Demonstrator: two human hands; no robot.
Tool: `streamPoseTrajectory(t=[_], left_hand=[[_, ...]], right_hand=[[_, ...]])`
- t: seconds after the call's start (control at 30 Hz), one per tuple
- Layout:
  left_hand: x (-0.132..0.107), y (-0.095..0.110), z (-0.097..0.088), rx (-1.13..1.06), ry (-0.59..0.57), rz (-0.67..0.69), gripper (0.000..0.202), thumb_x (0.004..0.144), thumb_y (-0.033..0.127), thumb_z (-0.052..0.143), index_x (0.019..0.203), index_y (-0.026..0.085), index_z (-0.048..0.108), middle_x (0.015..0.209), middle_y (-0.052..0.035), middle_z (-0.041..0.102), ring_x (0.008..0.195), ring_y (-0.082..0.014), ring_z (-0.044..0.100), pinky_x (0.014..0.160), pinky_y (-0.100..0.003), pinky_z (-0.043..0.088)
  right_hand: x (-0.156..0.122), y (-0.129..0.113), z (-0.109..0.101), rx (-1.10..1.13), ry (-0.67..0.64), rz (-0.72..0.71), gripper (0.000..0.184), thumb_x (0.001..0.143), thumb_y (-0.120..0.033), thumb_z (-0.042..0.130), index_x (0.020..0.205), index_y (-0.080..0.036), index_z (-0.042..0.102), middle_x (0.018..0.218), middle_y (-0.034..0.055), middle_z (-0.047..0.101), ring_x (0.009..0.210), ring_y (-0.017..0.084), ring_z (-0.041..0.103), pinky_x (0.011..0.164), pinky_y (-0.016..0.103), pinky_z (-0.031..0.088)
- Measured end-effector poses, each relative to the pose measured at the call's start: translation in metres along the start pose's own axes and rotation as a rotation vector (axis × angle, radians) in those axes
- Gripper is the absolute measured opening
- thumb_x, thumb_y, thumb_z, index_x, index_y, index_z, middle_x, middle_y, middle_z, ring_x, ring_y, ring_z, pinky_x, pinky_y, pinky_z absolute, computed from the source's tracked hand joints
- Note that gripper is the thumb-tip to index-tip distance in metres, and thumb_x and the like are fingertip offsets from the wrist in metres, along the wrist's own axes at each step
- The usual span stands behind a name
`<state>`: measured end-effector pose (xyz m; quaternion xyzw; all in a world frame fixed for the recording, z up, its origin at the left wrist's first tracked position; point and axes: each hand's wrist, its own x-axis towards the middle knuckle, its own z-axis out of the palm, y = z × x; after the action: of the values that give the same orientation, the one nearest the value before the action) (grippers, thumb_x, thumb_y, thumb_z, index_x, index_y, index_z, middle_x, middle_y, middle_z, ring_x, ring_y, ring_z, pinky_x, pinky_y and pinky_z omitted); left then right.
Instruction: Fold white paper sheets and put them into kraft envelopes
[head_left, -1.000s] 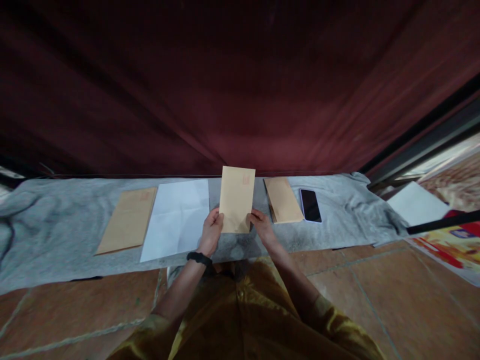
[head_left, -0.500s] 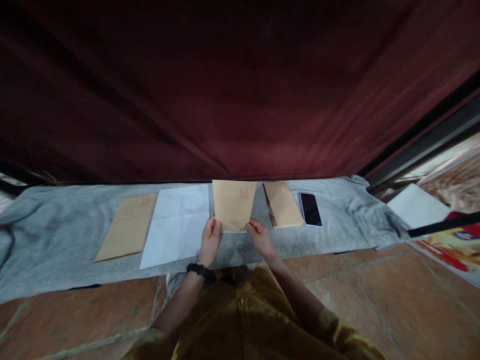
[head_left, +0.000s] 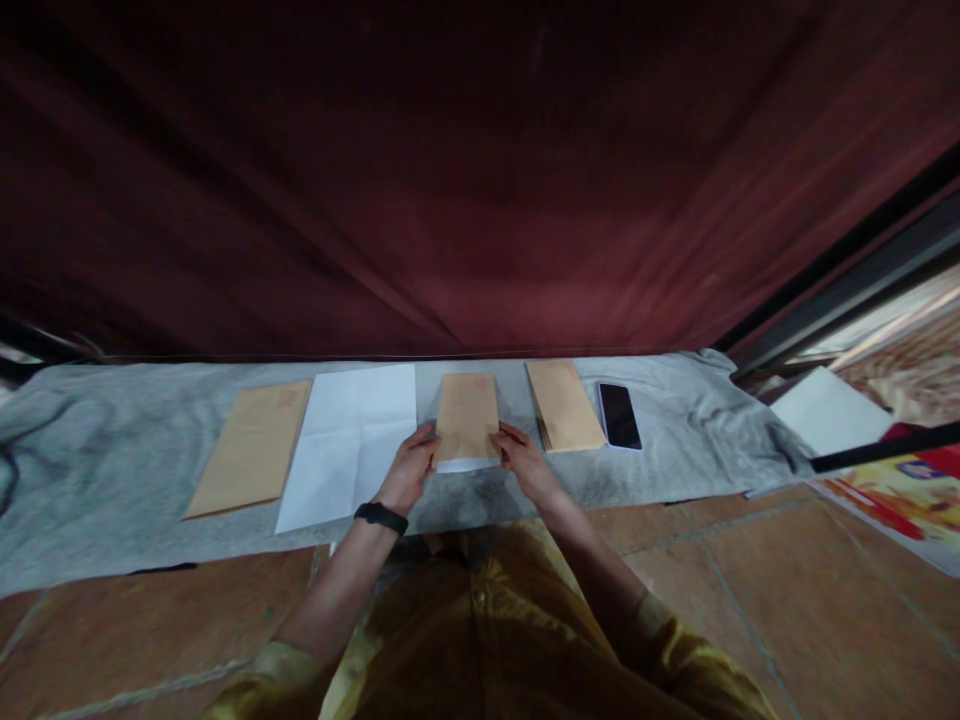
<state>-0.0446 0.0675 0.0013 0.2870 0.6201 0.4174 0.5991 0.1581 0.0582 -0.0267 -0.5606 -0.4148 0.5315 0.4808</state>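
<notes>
A brown paper envelope [head_left: 468,415] with small red print lies before me, held at its two sides near the lower edge. A strip of white paper [head_left: 468,465] shows along that lower edge. My left hand [head_left: 410,465] is closed on the envelope's left side, thumb and fingers at the edge. On its right side my right hand [head_left: 523,457] pinches the edge in the same way. Left of my hands lies a creased white sheet [head_left: 349,440], and to the right is a stack of brown envelopes [head_left: 566,405].
More brown envelopes [head_left: 251,445] lie at the far left of the grey cloth [head_left: 690,430]. A phone [head_left: 619,416] rests right of the stack. Dark red fabric [head_left: 480,200] hangs behind, and a dark bar [head_left: 885,448] crosses at the right above a printed package [head_left: 915,490].
The envelope has come down from a raised, tilted pose and now looks flatter and smaller. Both hands still hold its sides, with more of the white strip showing.
</notes>
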Motion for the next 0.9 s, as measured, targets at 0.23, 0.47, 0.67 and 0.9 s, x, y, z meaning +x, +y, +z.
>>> streamPoseTrajectory(t=[0.23,0.47,0.67,0.9], left_hand=[[-0.034,-0.01,-0.011,0.096,-0.137,0.154,0.089,0.074,0.034,0.078,0.153,0.025,0.039,0.129,-0.0116,0.067,0.1,-0.0231,0.071,0.074,-0.031,0.057],[-0.04,-0.017,-0.013,0.025,-0.277,0.124,0.105,0.057,0.019,0.085,0.152,0.015,0.042,0.107,-0.008,0.077,0.098,-0.0304,0.072,0.083,-0.034,0.058],[-0.027,-0.031,-0.013,0.03,-0.151,0.139,0.1,0.055,0.023,0.087,0.147,0.01,0.049,0.1,-0.0078,0.078,0.083,-0.0223,0.073,0.077,-0.031,0.059],[-0.021,-0.044,-0.011,0.071,-0.04,0.204,0.071,0.067,0.017,0.081,0.136,0.015,0.061,0.113,-0.0071,0.076,0.078,-0.0169,0.072,0.076,-0.031,0.061]], right_hand=[[-0.034,0.003,-0.005,0.192,-0.06,0.102,0.063,0.081,-0.038,0.067,0.14,-0.023,0.054,0.112,0.008,0.07,0.097,0.024,0.069,0.079,0.04,0.063],[-0.04,0.012,-0.003,0.057,-0.179,-0.068,0.073,0.068,-0.037,0.077,0.138,-0.026,0.056,0.129,0.0065,0.067,0.113,0.026,0.065,0.094,0.038,0.057],[-0.039,0.028,0.001,-0.189,-0.087,-0.169,0.066,0.079,-0.029,0.066,0.142,-0.02,0.052,0.107,0.0076,0.072,0.083,0.021,0.067,0.077,0.034,0.057],[-0.043,0.034,0.008,-0.352,0.013,-0.254,0.057,0.085,-0.029,0.061,0.14,-0.016,0.054,0.09,0.0059,0.071,0.075,0.021,0.066,0.073,0.034,0.056]])
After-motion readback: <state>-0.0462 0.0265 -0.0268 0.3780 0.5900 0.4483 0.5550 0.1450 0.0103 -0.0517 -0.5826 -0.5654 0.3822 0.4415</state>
